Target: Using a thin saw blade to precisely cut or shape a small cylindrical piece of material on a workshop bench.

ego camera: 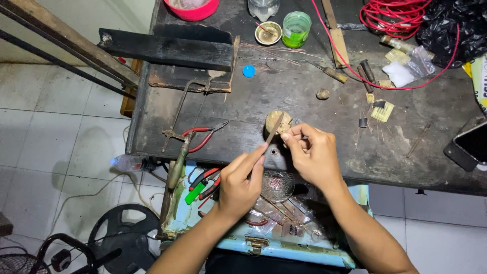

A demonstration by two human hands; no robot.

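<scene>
My left hand pinches the lower end of a thin flat tan stick, which slants up to the right. My right hand is closed with its thumb and fingertips pinched on something too small to make out, right beside the stick. Both hands hover over the near edge of a dark, worn workbench. Just behind the stick sits a small round tan lump on the bench.
Red-handled pliers and a small saw frame lie left of my hands. A green cup, a small tin, red wire, small electronic parts and a phone lie further back and right. An open light-blue toolbox sits below the bench.
</scene>
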